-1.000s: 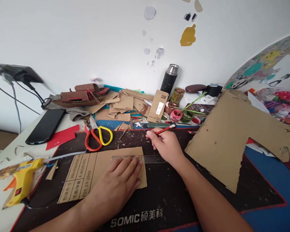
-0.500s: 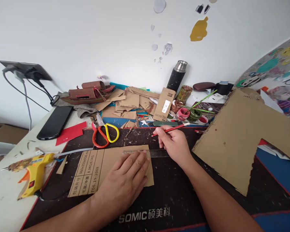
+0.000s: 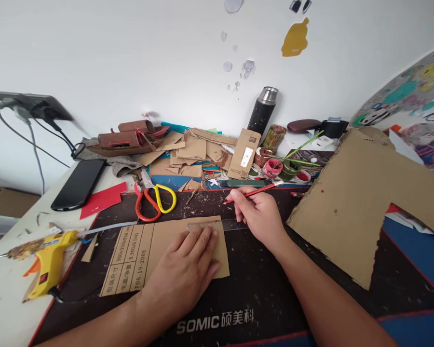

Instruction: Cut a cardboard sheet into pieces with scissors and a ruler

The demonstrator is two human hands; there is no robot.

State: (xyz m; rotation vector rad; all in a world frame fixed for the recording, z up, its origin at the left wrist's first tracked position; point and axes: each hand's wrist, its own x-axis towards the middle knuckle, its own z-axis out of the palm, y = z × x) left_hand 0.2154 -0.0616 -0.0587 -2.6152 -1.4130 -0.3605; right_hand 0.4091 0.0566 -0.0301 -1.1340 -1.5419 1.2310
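Observation:
My left hand (image 3: 190, 262) lies flat, fingers stretched out, on a piece of printed cardboard (image 3: 159, 241). Its fingertips press a clear ruler (image 3: 231, 224) along the far edge of that piece, and the ruler sticks out past the right edge. A red pencil (image 3: 255, 192) is held in my right hand (image 3: 258, 212), its tip pointing left above the dark mat (image 3: 260, 270). My right hand is just beyond the ruler's right part. Scissors (image 3: 155, 200) with red and yellow handles lie behind the cardboard.
A yellow glue gun (image 3: 54, 262) and a black phone (image 3: 78, 184) lie at left. Cardboard scraps (image 3: 191, 147), a model boat (image 3: 126, 140), paint jars (image 3: 273, 167) and a thermos (image 3: 263, 111) line the wall. A large cut cardboard sheet (image 3: 347, 207) occupies the right.
The ruler has shifted slightly toward the cardboard's far edge, and my left thumb is spread a little more. My right hand keeps the pencil; the whole view has shifted slightly.

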